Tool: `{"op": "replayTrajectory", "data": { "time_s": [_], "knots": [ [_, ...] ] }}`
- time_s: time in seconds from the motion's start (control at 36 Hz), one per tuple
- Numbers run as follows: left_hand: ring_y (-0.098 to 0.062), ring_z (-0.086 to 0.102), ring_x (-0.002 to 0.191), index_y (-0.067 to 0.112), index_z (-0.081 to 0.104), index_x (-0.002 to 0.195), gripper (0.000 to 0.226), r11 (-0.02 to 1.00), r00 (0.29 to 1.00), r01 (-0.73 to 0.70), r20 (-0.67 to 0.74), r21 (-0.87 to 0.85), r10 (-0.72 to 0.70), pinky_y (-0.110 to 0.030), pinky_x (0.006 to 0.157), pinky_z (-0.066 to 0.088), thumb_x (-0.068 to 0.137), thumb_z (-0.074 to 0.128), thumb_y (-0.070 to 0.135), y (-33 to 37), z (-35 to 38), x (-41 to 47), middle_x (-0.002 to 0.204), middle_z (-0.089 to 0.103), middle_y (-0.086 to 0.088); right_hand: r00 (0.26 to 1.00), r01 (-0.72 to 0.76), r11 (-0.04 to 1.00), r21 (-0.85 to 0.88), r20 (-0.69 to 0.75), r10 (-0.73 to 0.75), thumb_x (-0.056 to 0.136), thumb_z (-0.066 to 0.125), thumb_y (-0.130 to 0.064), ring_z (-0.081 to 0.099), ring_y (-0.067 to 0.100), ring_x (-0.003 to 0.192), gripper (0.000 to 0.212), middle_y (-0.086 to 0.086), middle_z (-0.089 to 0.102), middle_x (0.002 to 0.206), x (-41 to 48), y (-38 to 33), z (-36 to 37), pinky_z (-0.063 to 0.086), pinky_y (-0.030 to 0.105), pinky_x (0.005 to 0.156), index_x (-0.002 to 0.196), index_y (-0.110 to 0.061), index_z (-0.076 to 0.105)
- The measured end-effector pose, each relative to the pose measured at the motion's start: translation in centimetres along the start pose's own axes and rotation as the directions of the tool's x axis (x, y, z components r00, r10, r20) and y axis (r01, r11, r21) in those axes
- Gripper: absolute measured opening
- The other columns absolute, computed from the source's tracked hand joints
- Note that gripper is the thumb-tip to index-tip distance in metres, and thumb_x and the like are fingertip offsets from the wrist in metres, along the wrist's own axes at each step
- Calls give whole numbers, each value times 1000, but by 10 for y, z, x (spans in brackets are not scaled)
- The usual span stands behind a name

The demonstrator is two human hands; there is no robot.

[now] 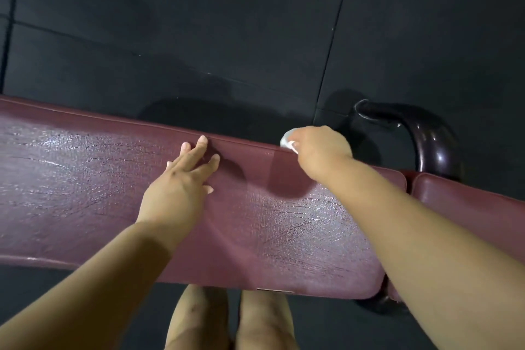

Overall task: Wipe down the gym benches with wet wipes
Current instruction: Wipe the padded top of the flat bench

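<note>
White wet wipe (pixel 287 141) sits bunched at the far edge of the maroon padded bench (pixel 85 179), gripped in the right hand (pixel 321 150), whose fingers are curled round it and mostly hidden behind the knuckles. Left hand (pixel 181 179) lies flat on the pad nearby, fingers (pixel 199 148) straight and slightly spread, holding nothing. Pad surface shows wet, glossy streaks. A second pad section (pixel 468 202) adjoins on the right. Curved dark frame tube (pixel 426 133) stands on the black rubber floor (pixel 199 23) beyond.

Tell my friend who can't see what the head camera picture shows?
A person's right hand rubs a white wet wipe along the far edge of a dark red gym bench. The left hand rests flat on its shiny padded top.
</note>
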State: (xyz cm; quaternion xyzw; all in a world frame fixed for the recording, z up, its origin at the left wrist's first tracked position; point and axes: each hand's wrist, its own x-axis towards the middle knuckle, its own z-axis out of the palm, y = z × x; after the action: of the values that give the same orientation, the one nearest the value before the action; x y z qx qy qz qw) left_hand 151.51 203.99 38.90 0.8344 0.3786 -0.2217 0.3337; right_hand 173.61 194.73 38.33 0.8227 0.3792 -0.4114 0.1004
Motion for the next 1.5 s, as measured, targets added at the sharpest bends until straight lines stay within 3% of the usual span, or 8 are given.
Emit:
{"op": "replayTrajectory", "data": {
  "time_s": [0.17,0.42,0.67,0.89,1.06,1.19,1.36,1.5],
  "knots": [
    [-8,23,140,42,42,137,54,993,994,110,-13,42,-109,-36,101,38,88,61,30,4,-17,-5,156,8,20,986,165,965,204,6,-169,90,46,-7,51,29,73,36,-1,50,67,11,-50,0,30,27,50,59,-23,40],
    [-20,4,146,45,36,139,63,975,978,201,40,93,-206,-44,95,44,86,65,24,-2,-26,-1,158,0,9,989,150,988,-21,14,-150,90,50,-15,48,24,77,1,1,52,85,9,-30,-12,34,29,62,89,-15,49],
    [-14,13,145,49,38,136,62,986,986,169,9,8,-169,-34,99,41,87,65,23,-12,-29,-1,157,0,18,991,-59,989,-137,109,74,86,47,-5,53,26,75,19,3,56,80,19,-19,-7,38,28,62,80,-18,60],
    [-17,48,122,27,55,128,46,987,987,113,-103,-115,-124,-39,95,47,83,66,29,-57,-52,-7,149,27,16,982,86,976,202,146,-117,92,51,-18,61,27,105,24,3,66,113,50,-119,4,48,29,86,107,-15,69],
    [-30,20,138,18,51,133,52,986,979,161,-131,48,-153,-46,108,31,84,68,25,-121,-87,-14,152,24,-7,984,96,934,346,109,-142,88,48,-13,64,24,97,21,1,69,108,61,-184,9,54,36,85,71,-16,61],
    [-27,0,144,24,30,146,65,974,986,166,-48,157,-160,-40,116,17,89,61,27,-169,-109,-13,158,5,-7,999,52,987,152,-5,-52,91,52,-21,53,25,73,16,-1,59,81,52,-194,6,35,24,52,86,-13,64],
    [-21,0,145,34,25,147,67,990,995,82,51,118,-89,-39,115,23,90,59,29,-195,-118,-11,158,0,5,938,-345,937,54,-18,346,89,62,-26,50,27,71,25,7,57,82,48,-186,7,39,28,63,72,-12,50],
    [-11,-5,144,35,25,146,62,995,995,4,98,98,-14,-36,114,25,92,55,31,-212,-126,-14,157,-8,14,965,-260,961,90,68,254,91,56,-18,59,31,94,16,15,64,107,56,-229,-3,46,31,76,99,-6,63]
  ]
}}
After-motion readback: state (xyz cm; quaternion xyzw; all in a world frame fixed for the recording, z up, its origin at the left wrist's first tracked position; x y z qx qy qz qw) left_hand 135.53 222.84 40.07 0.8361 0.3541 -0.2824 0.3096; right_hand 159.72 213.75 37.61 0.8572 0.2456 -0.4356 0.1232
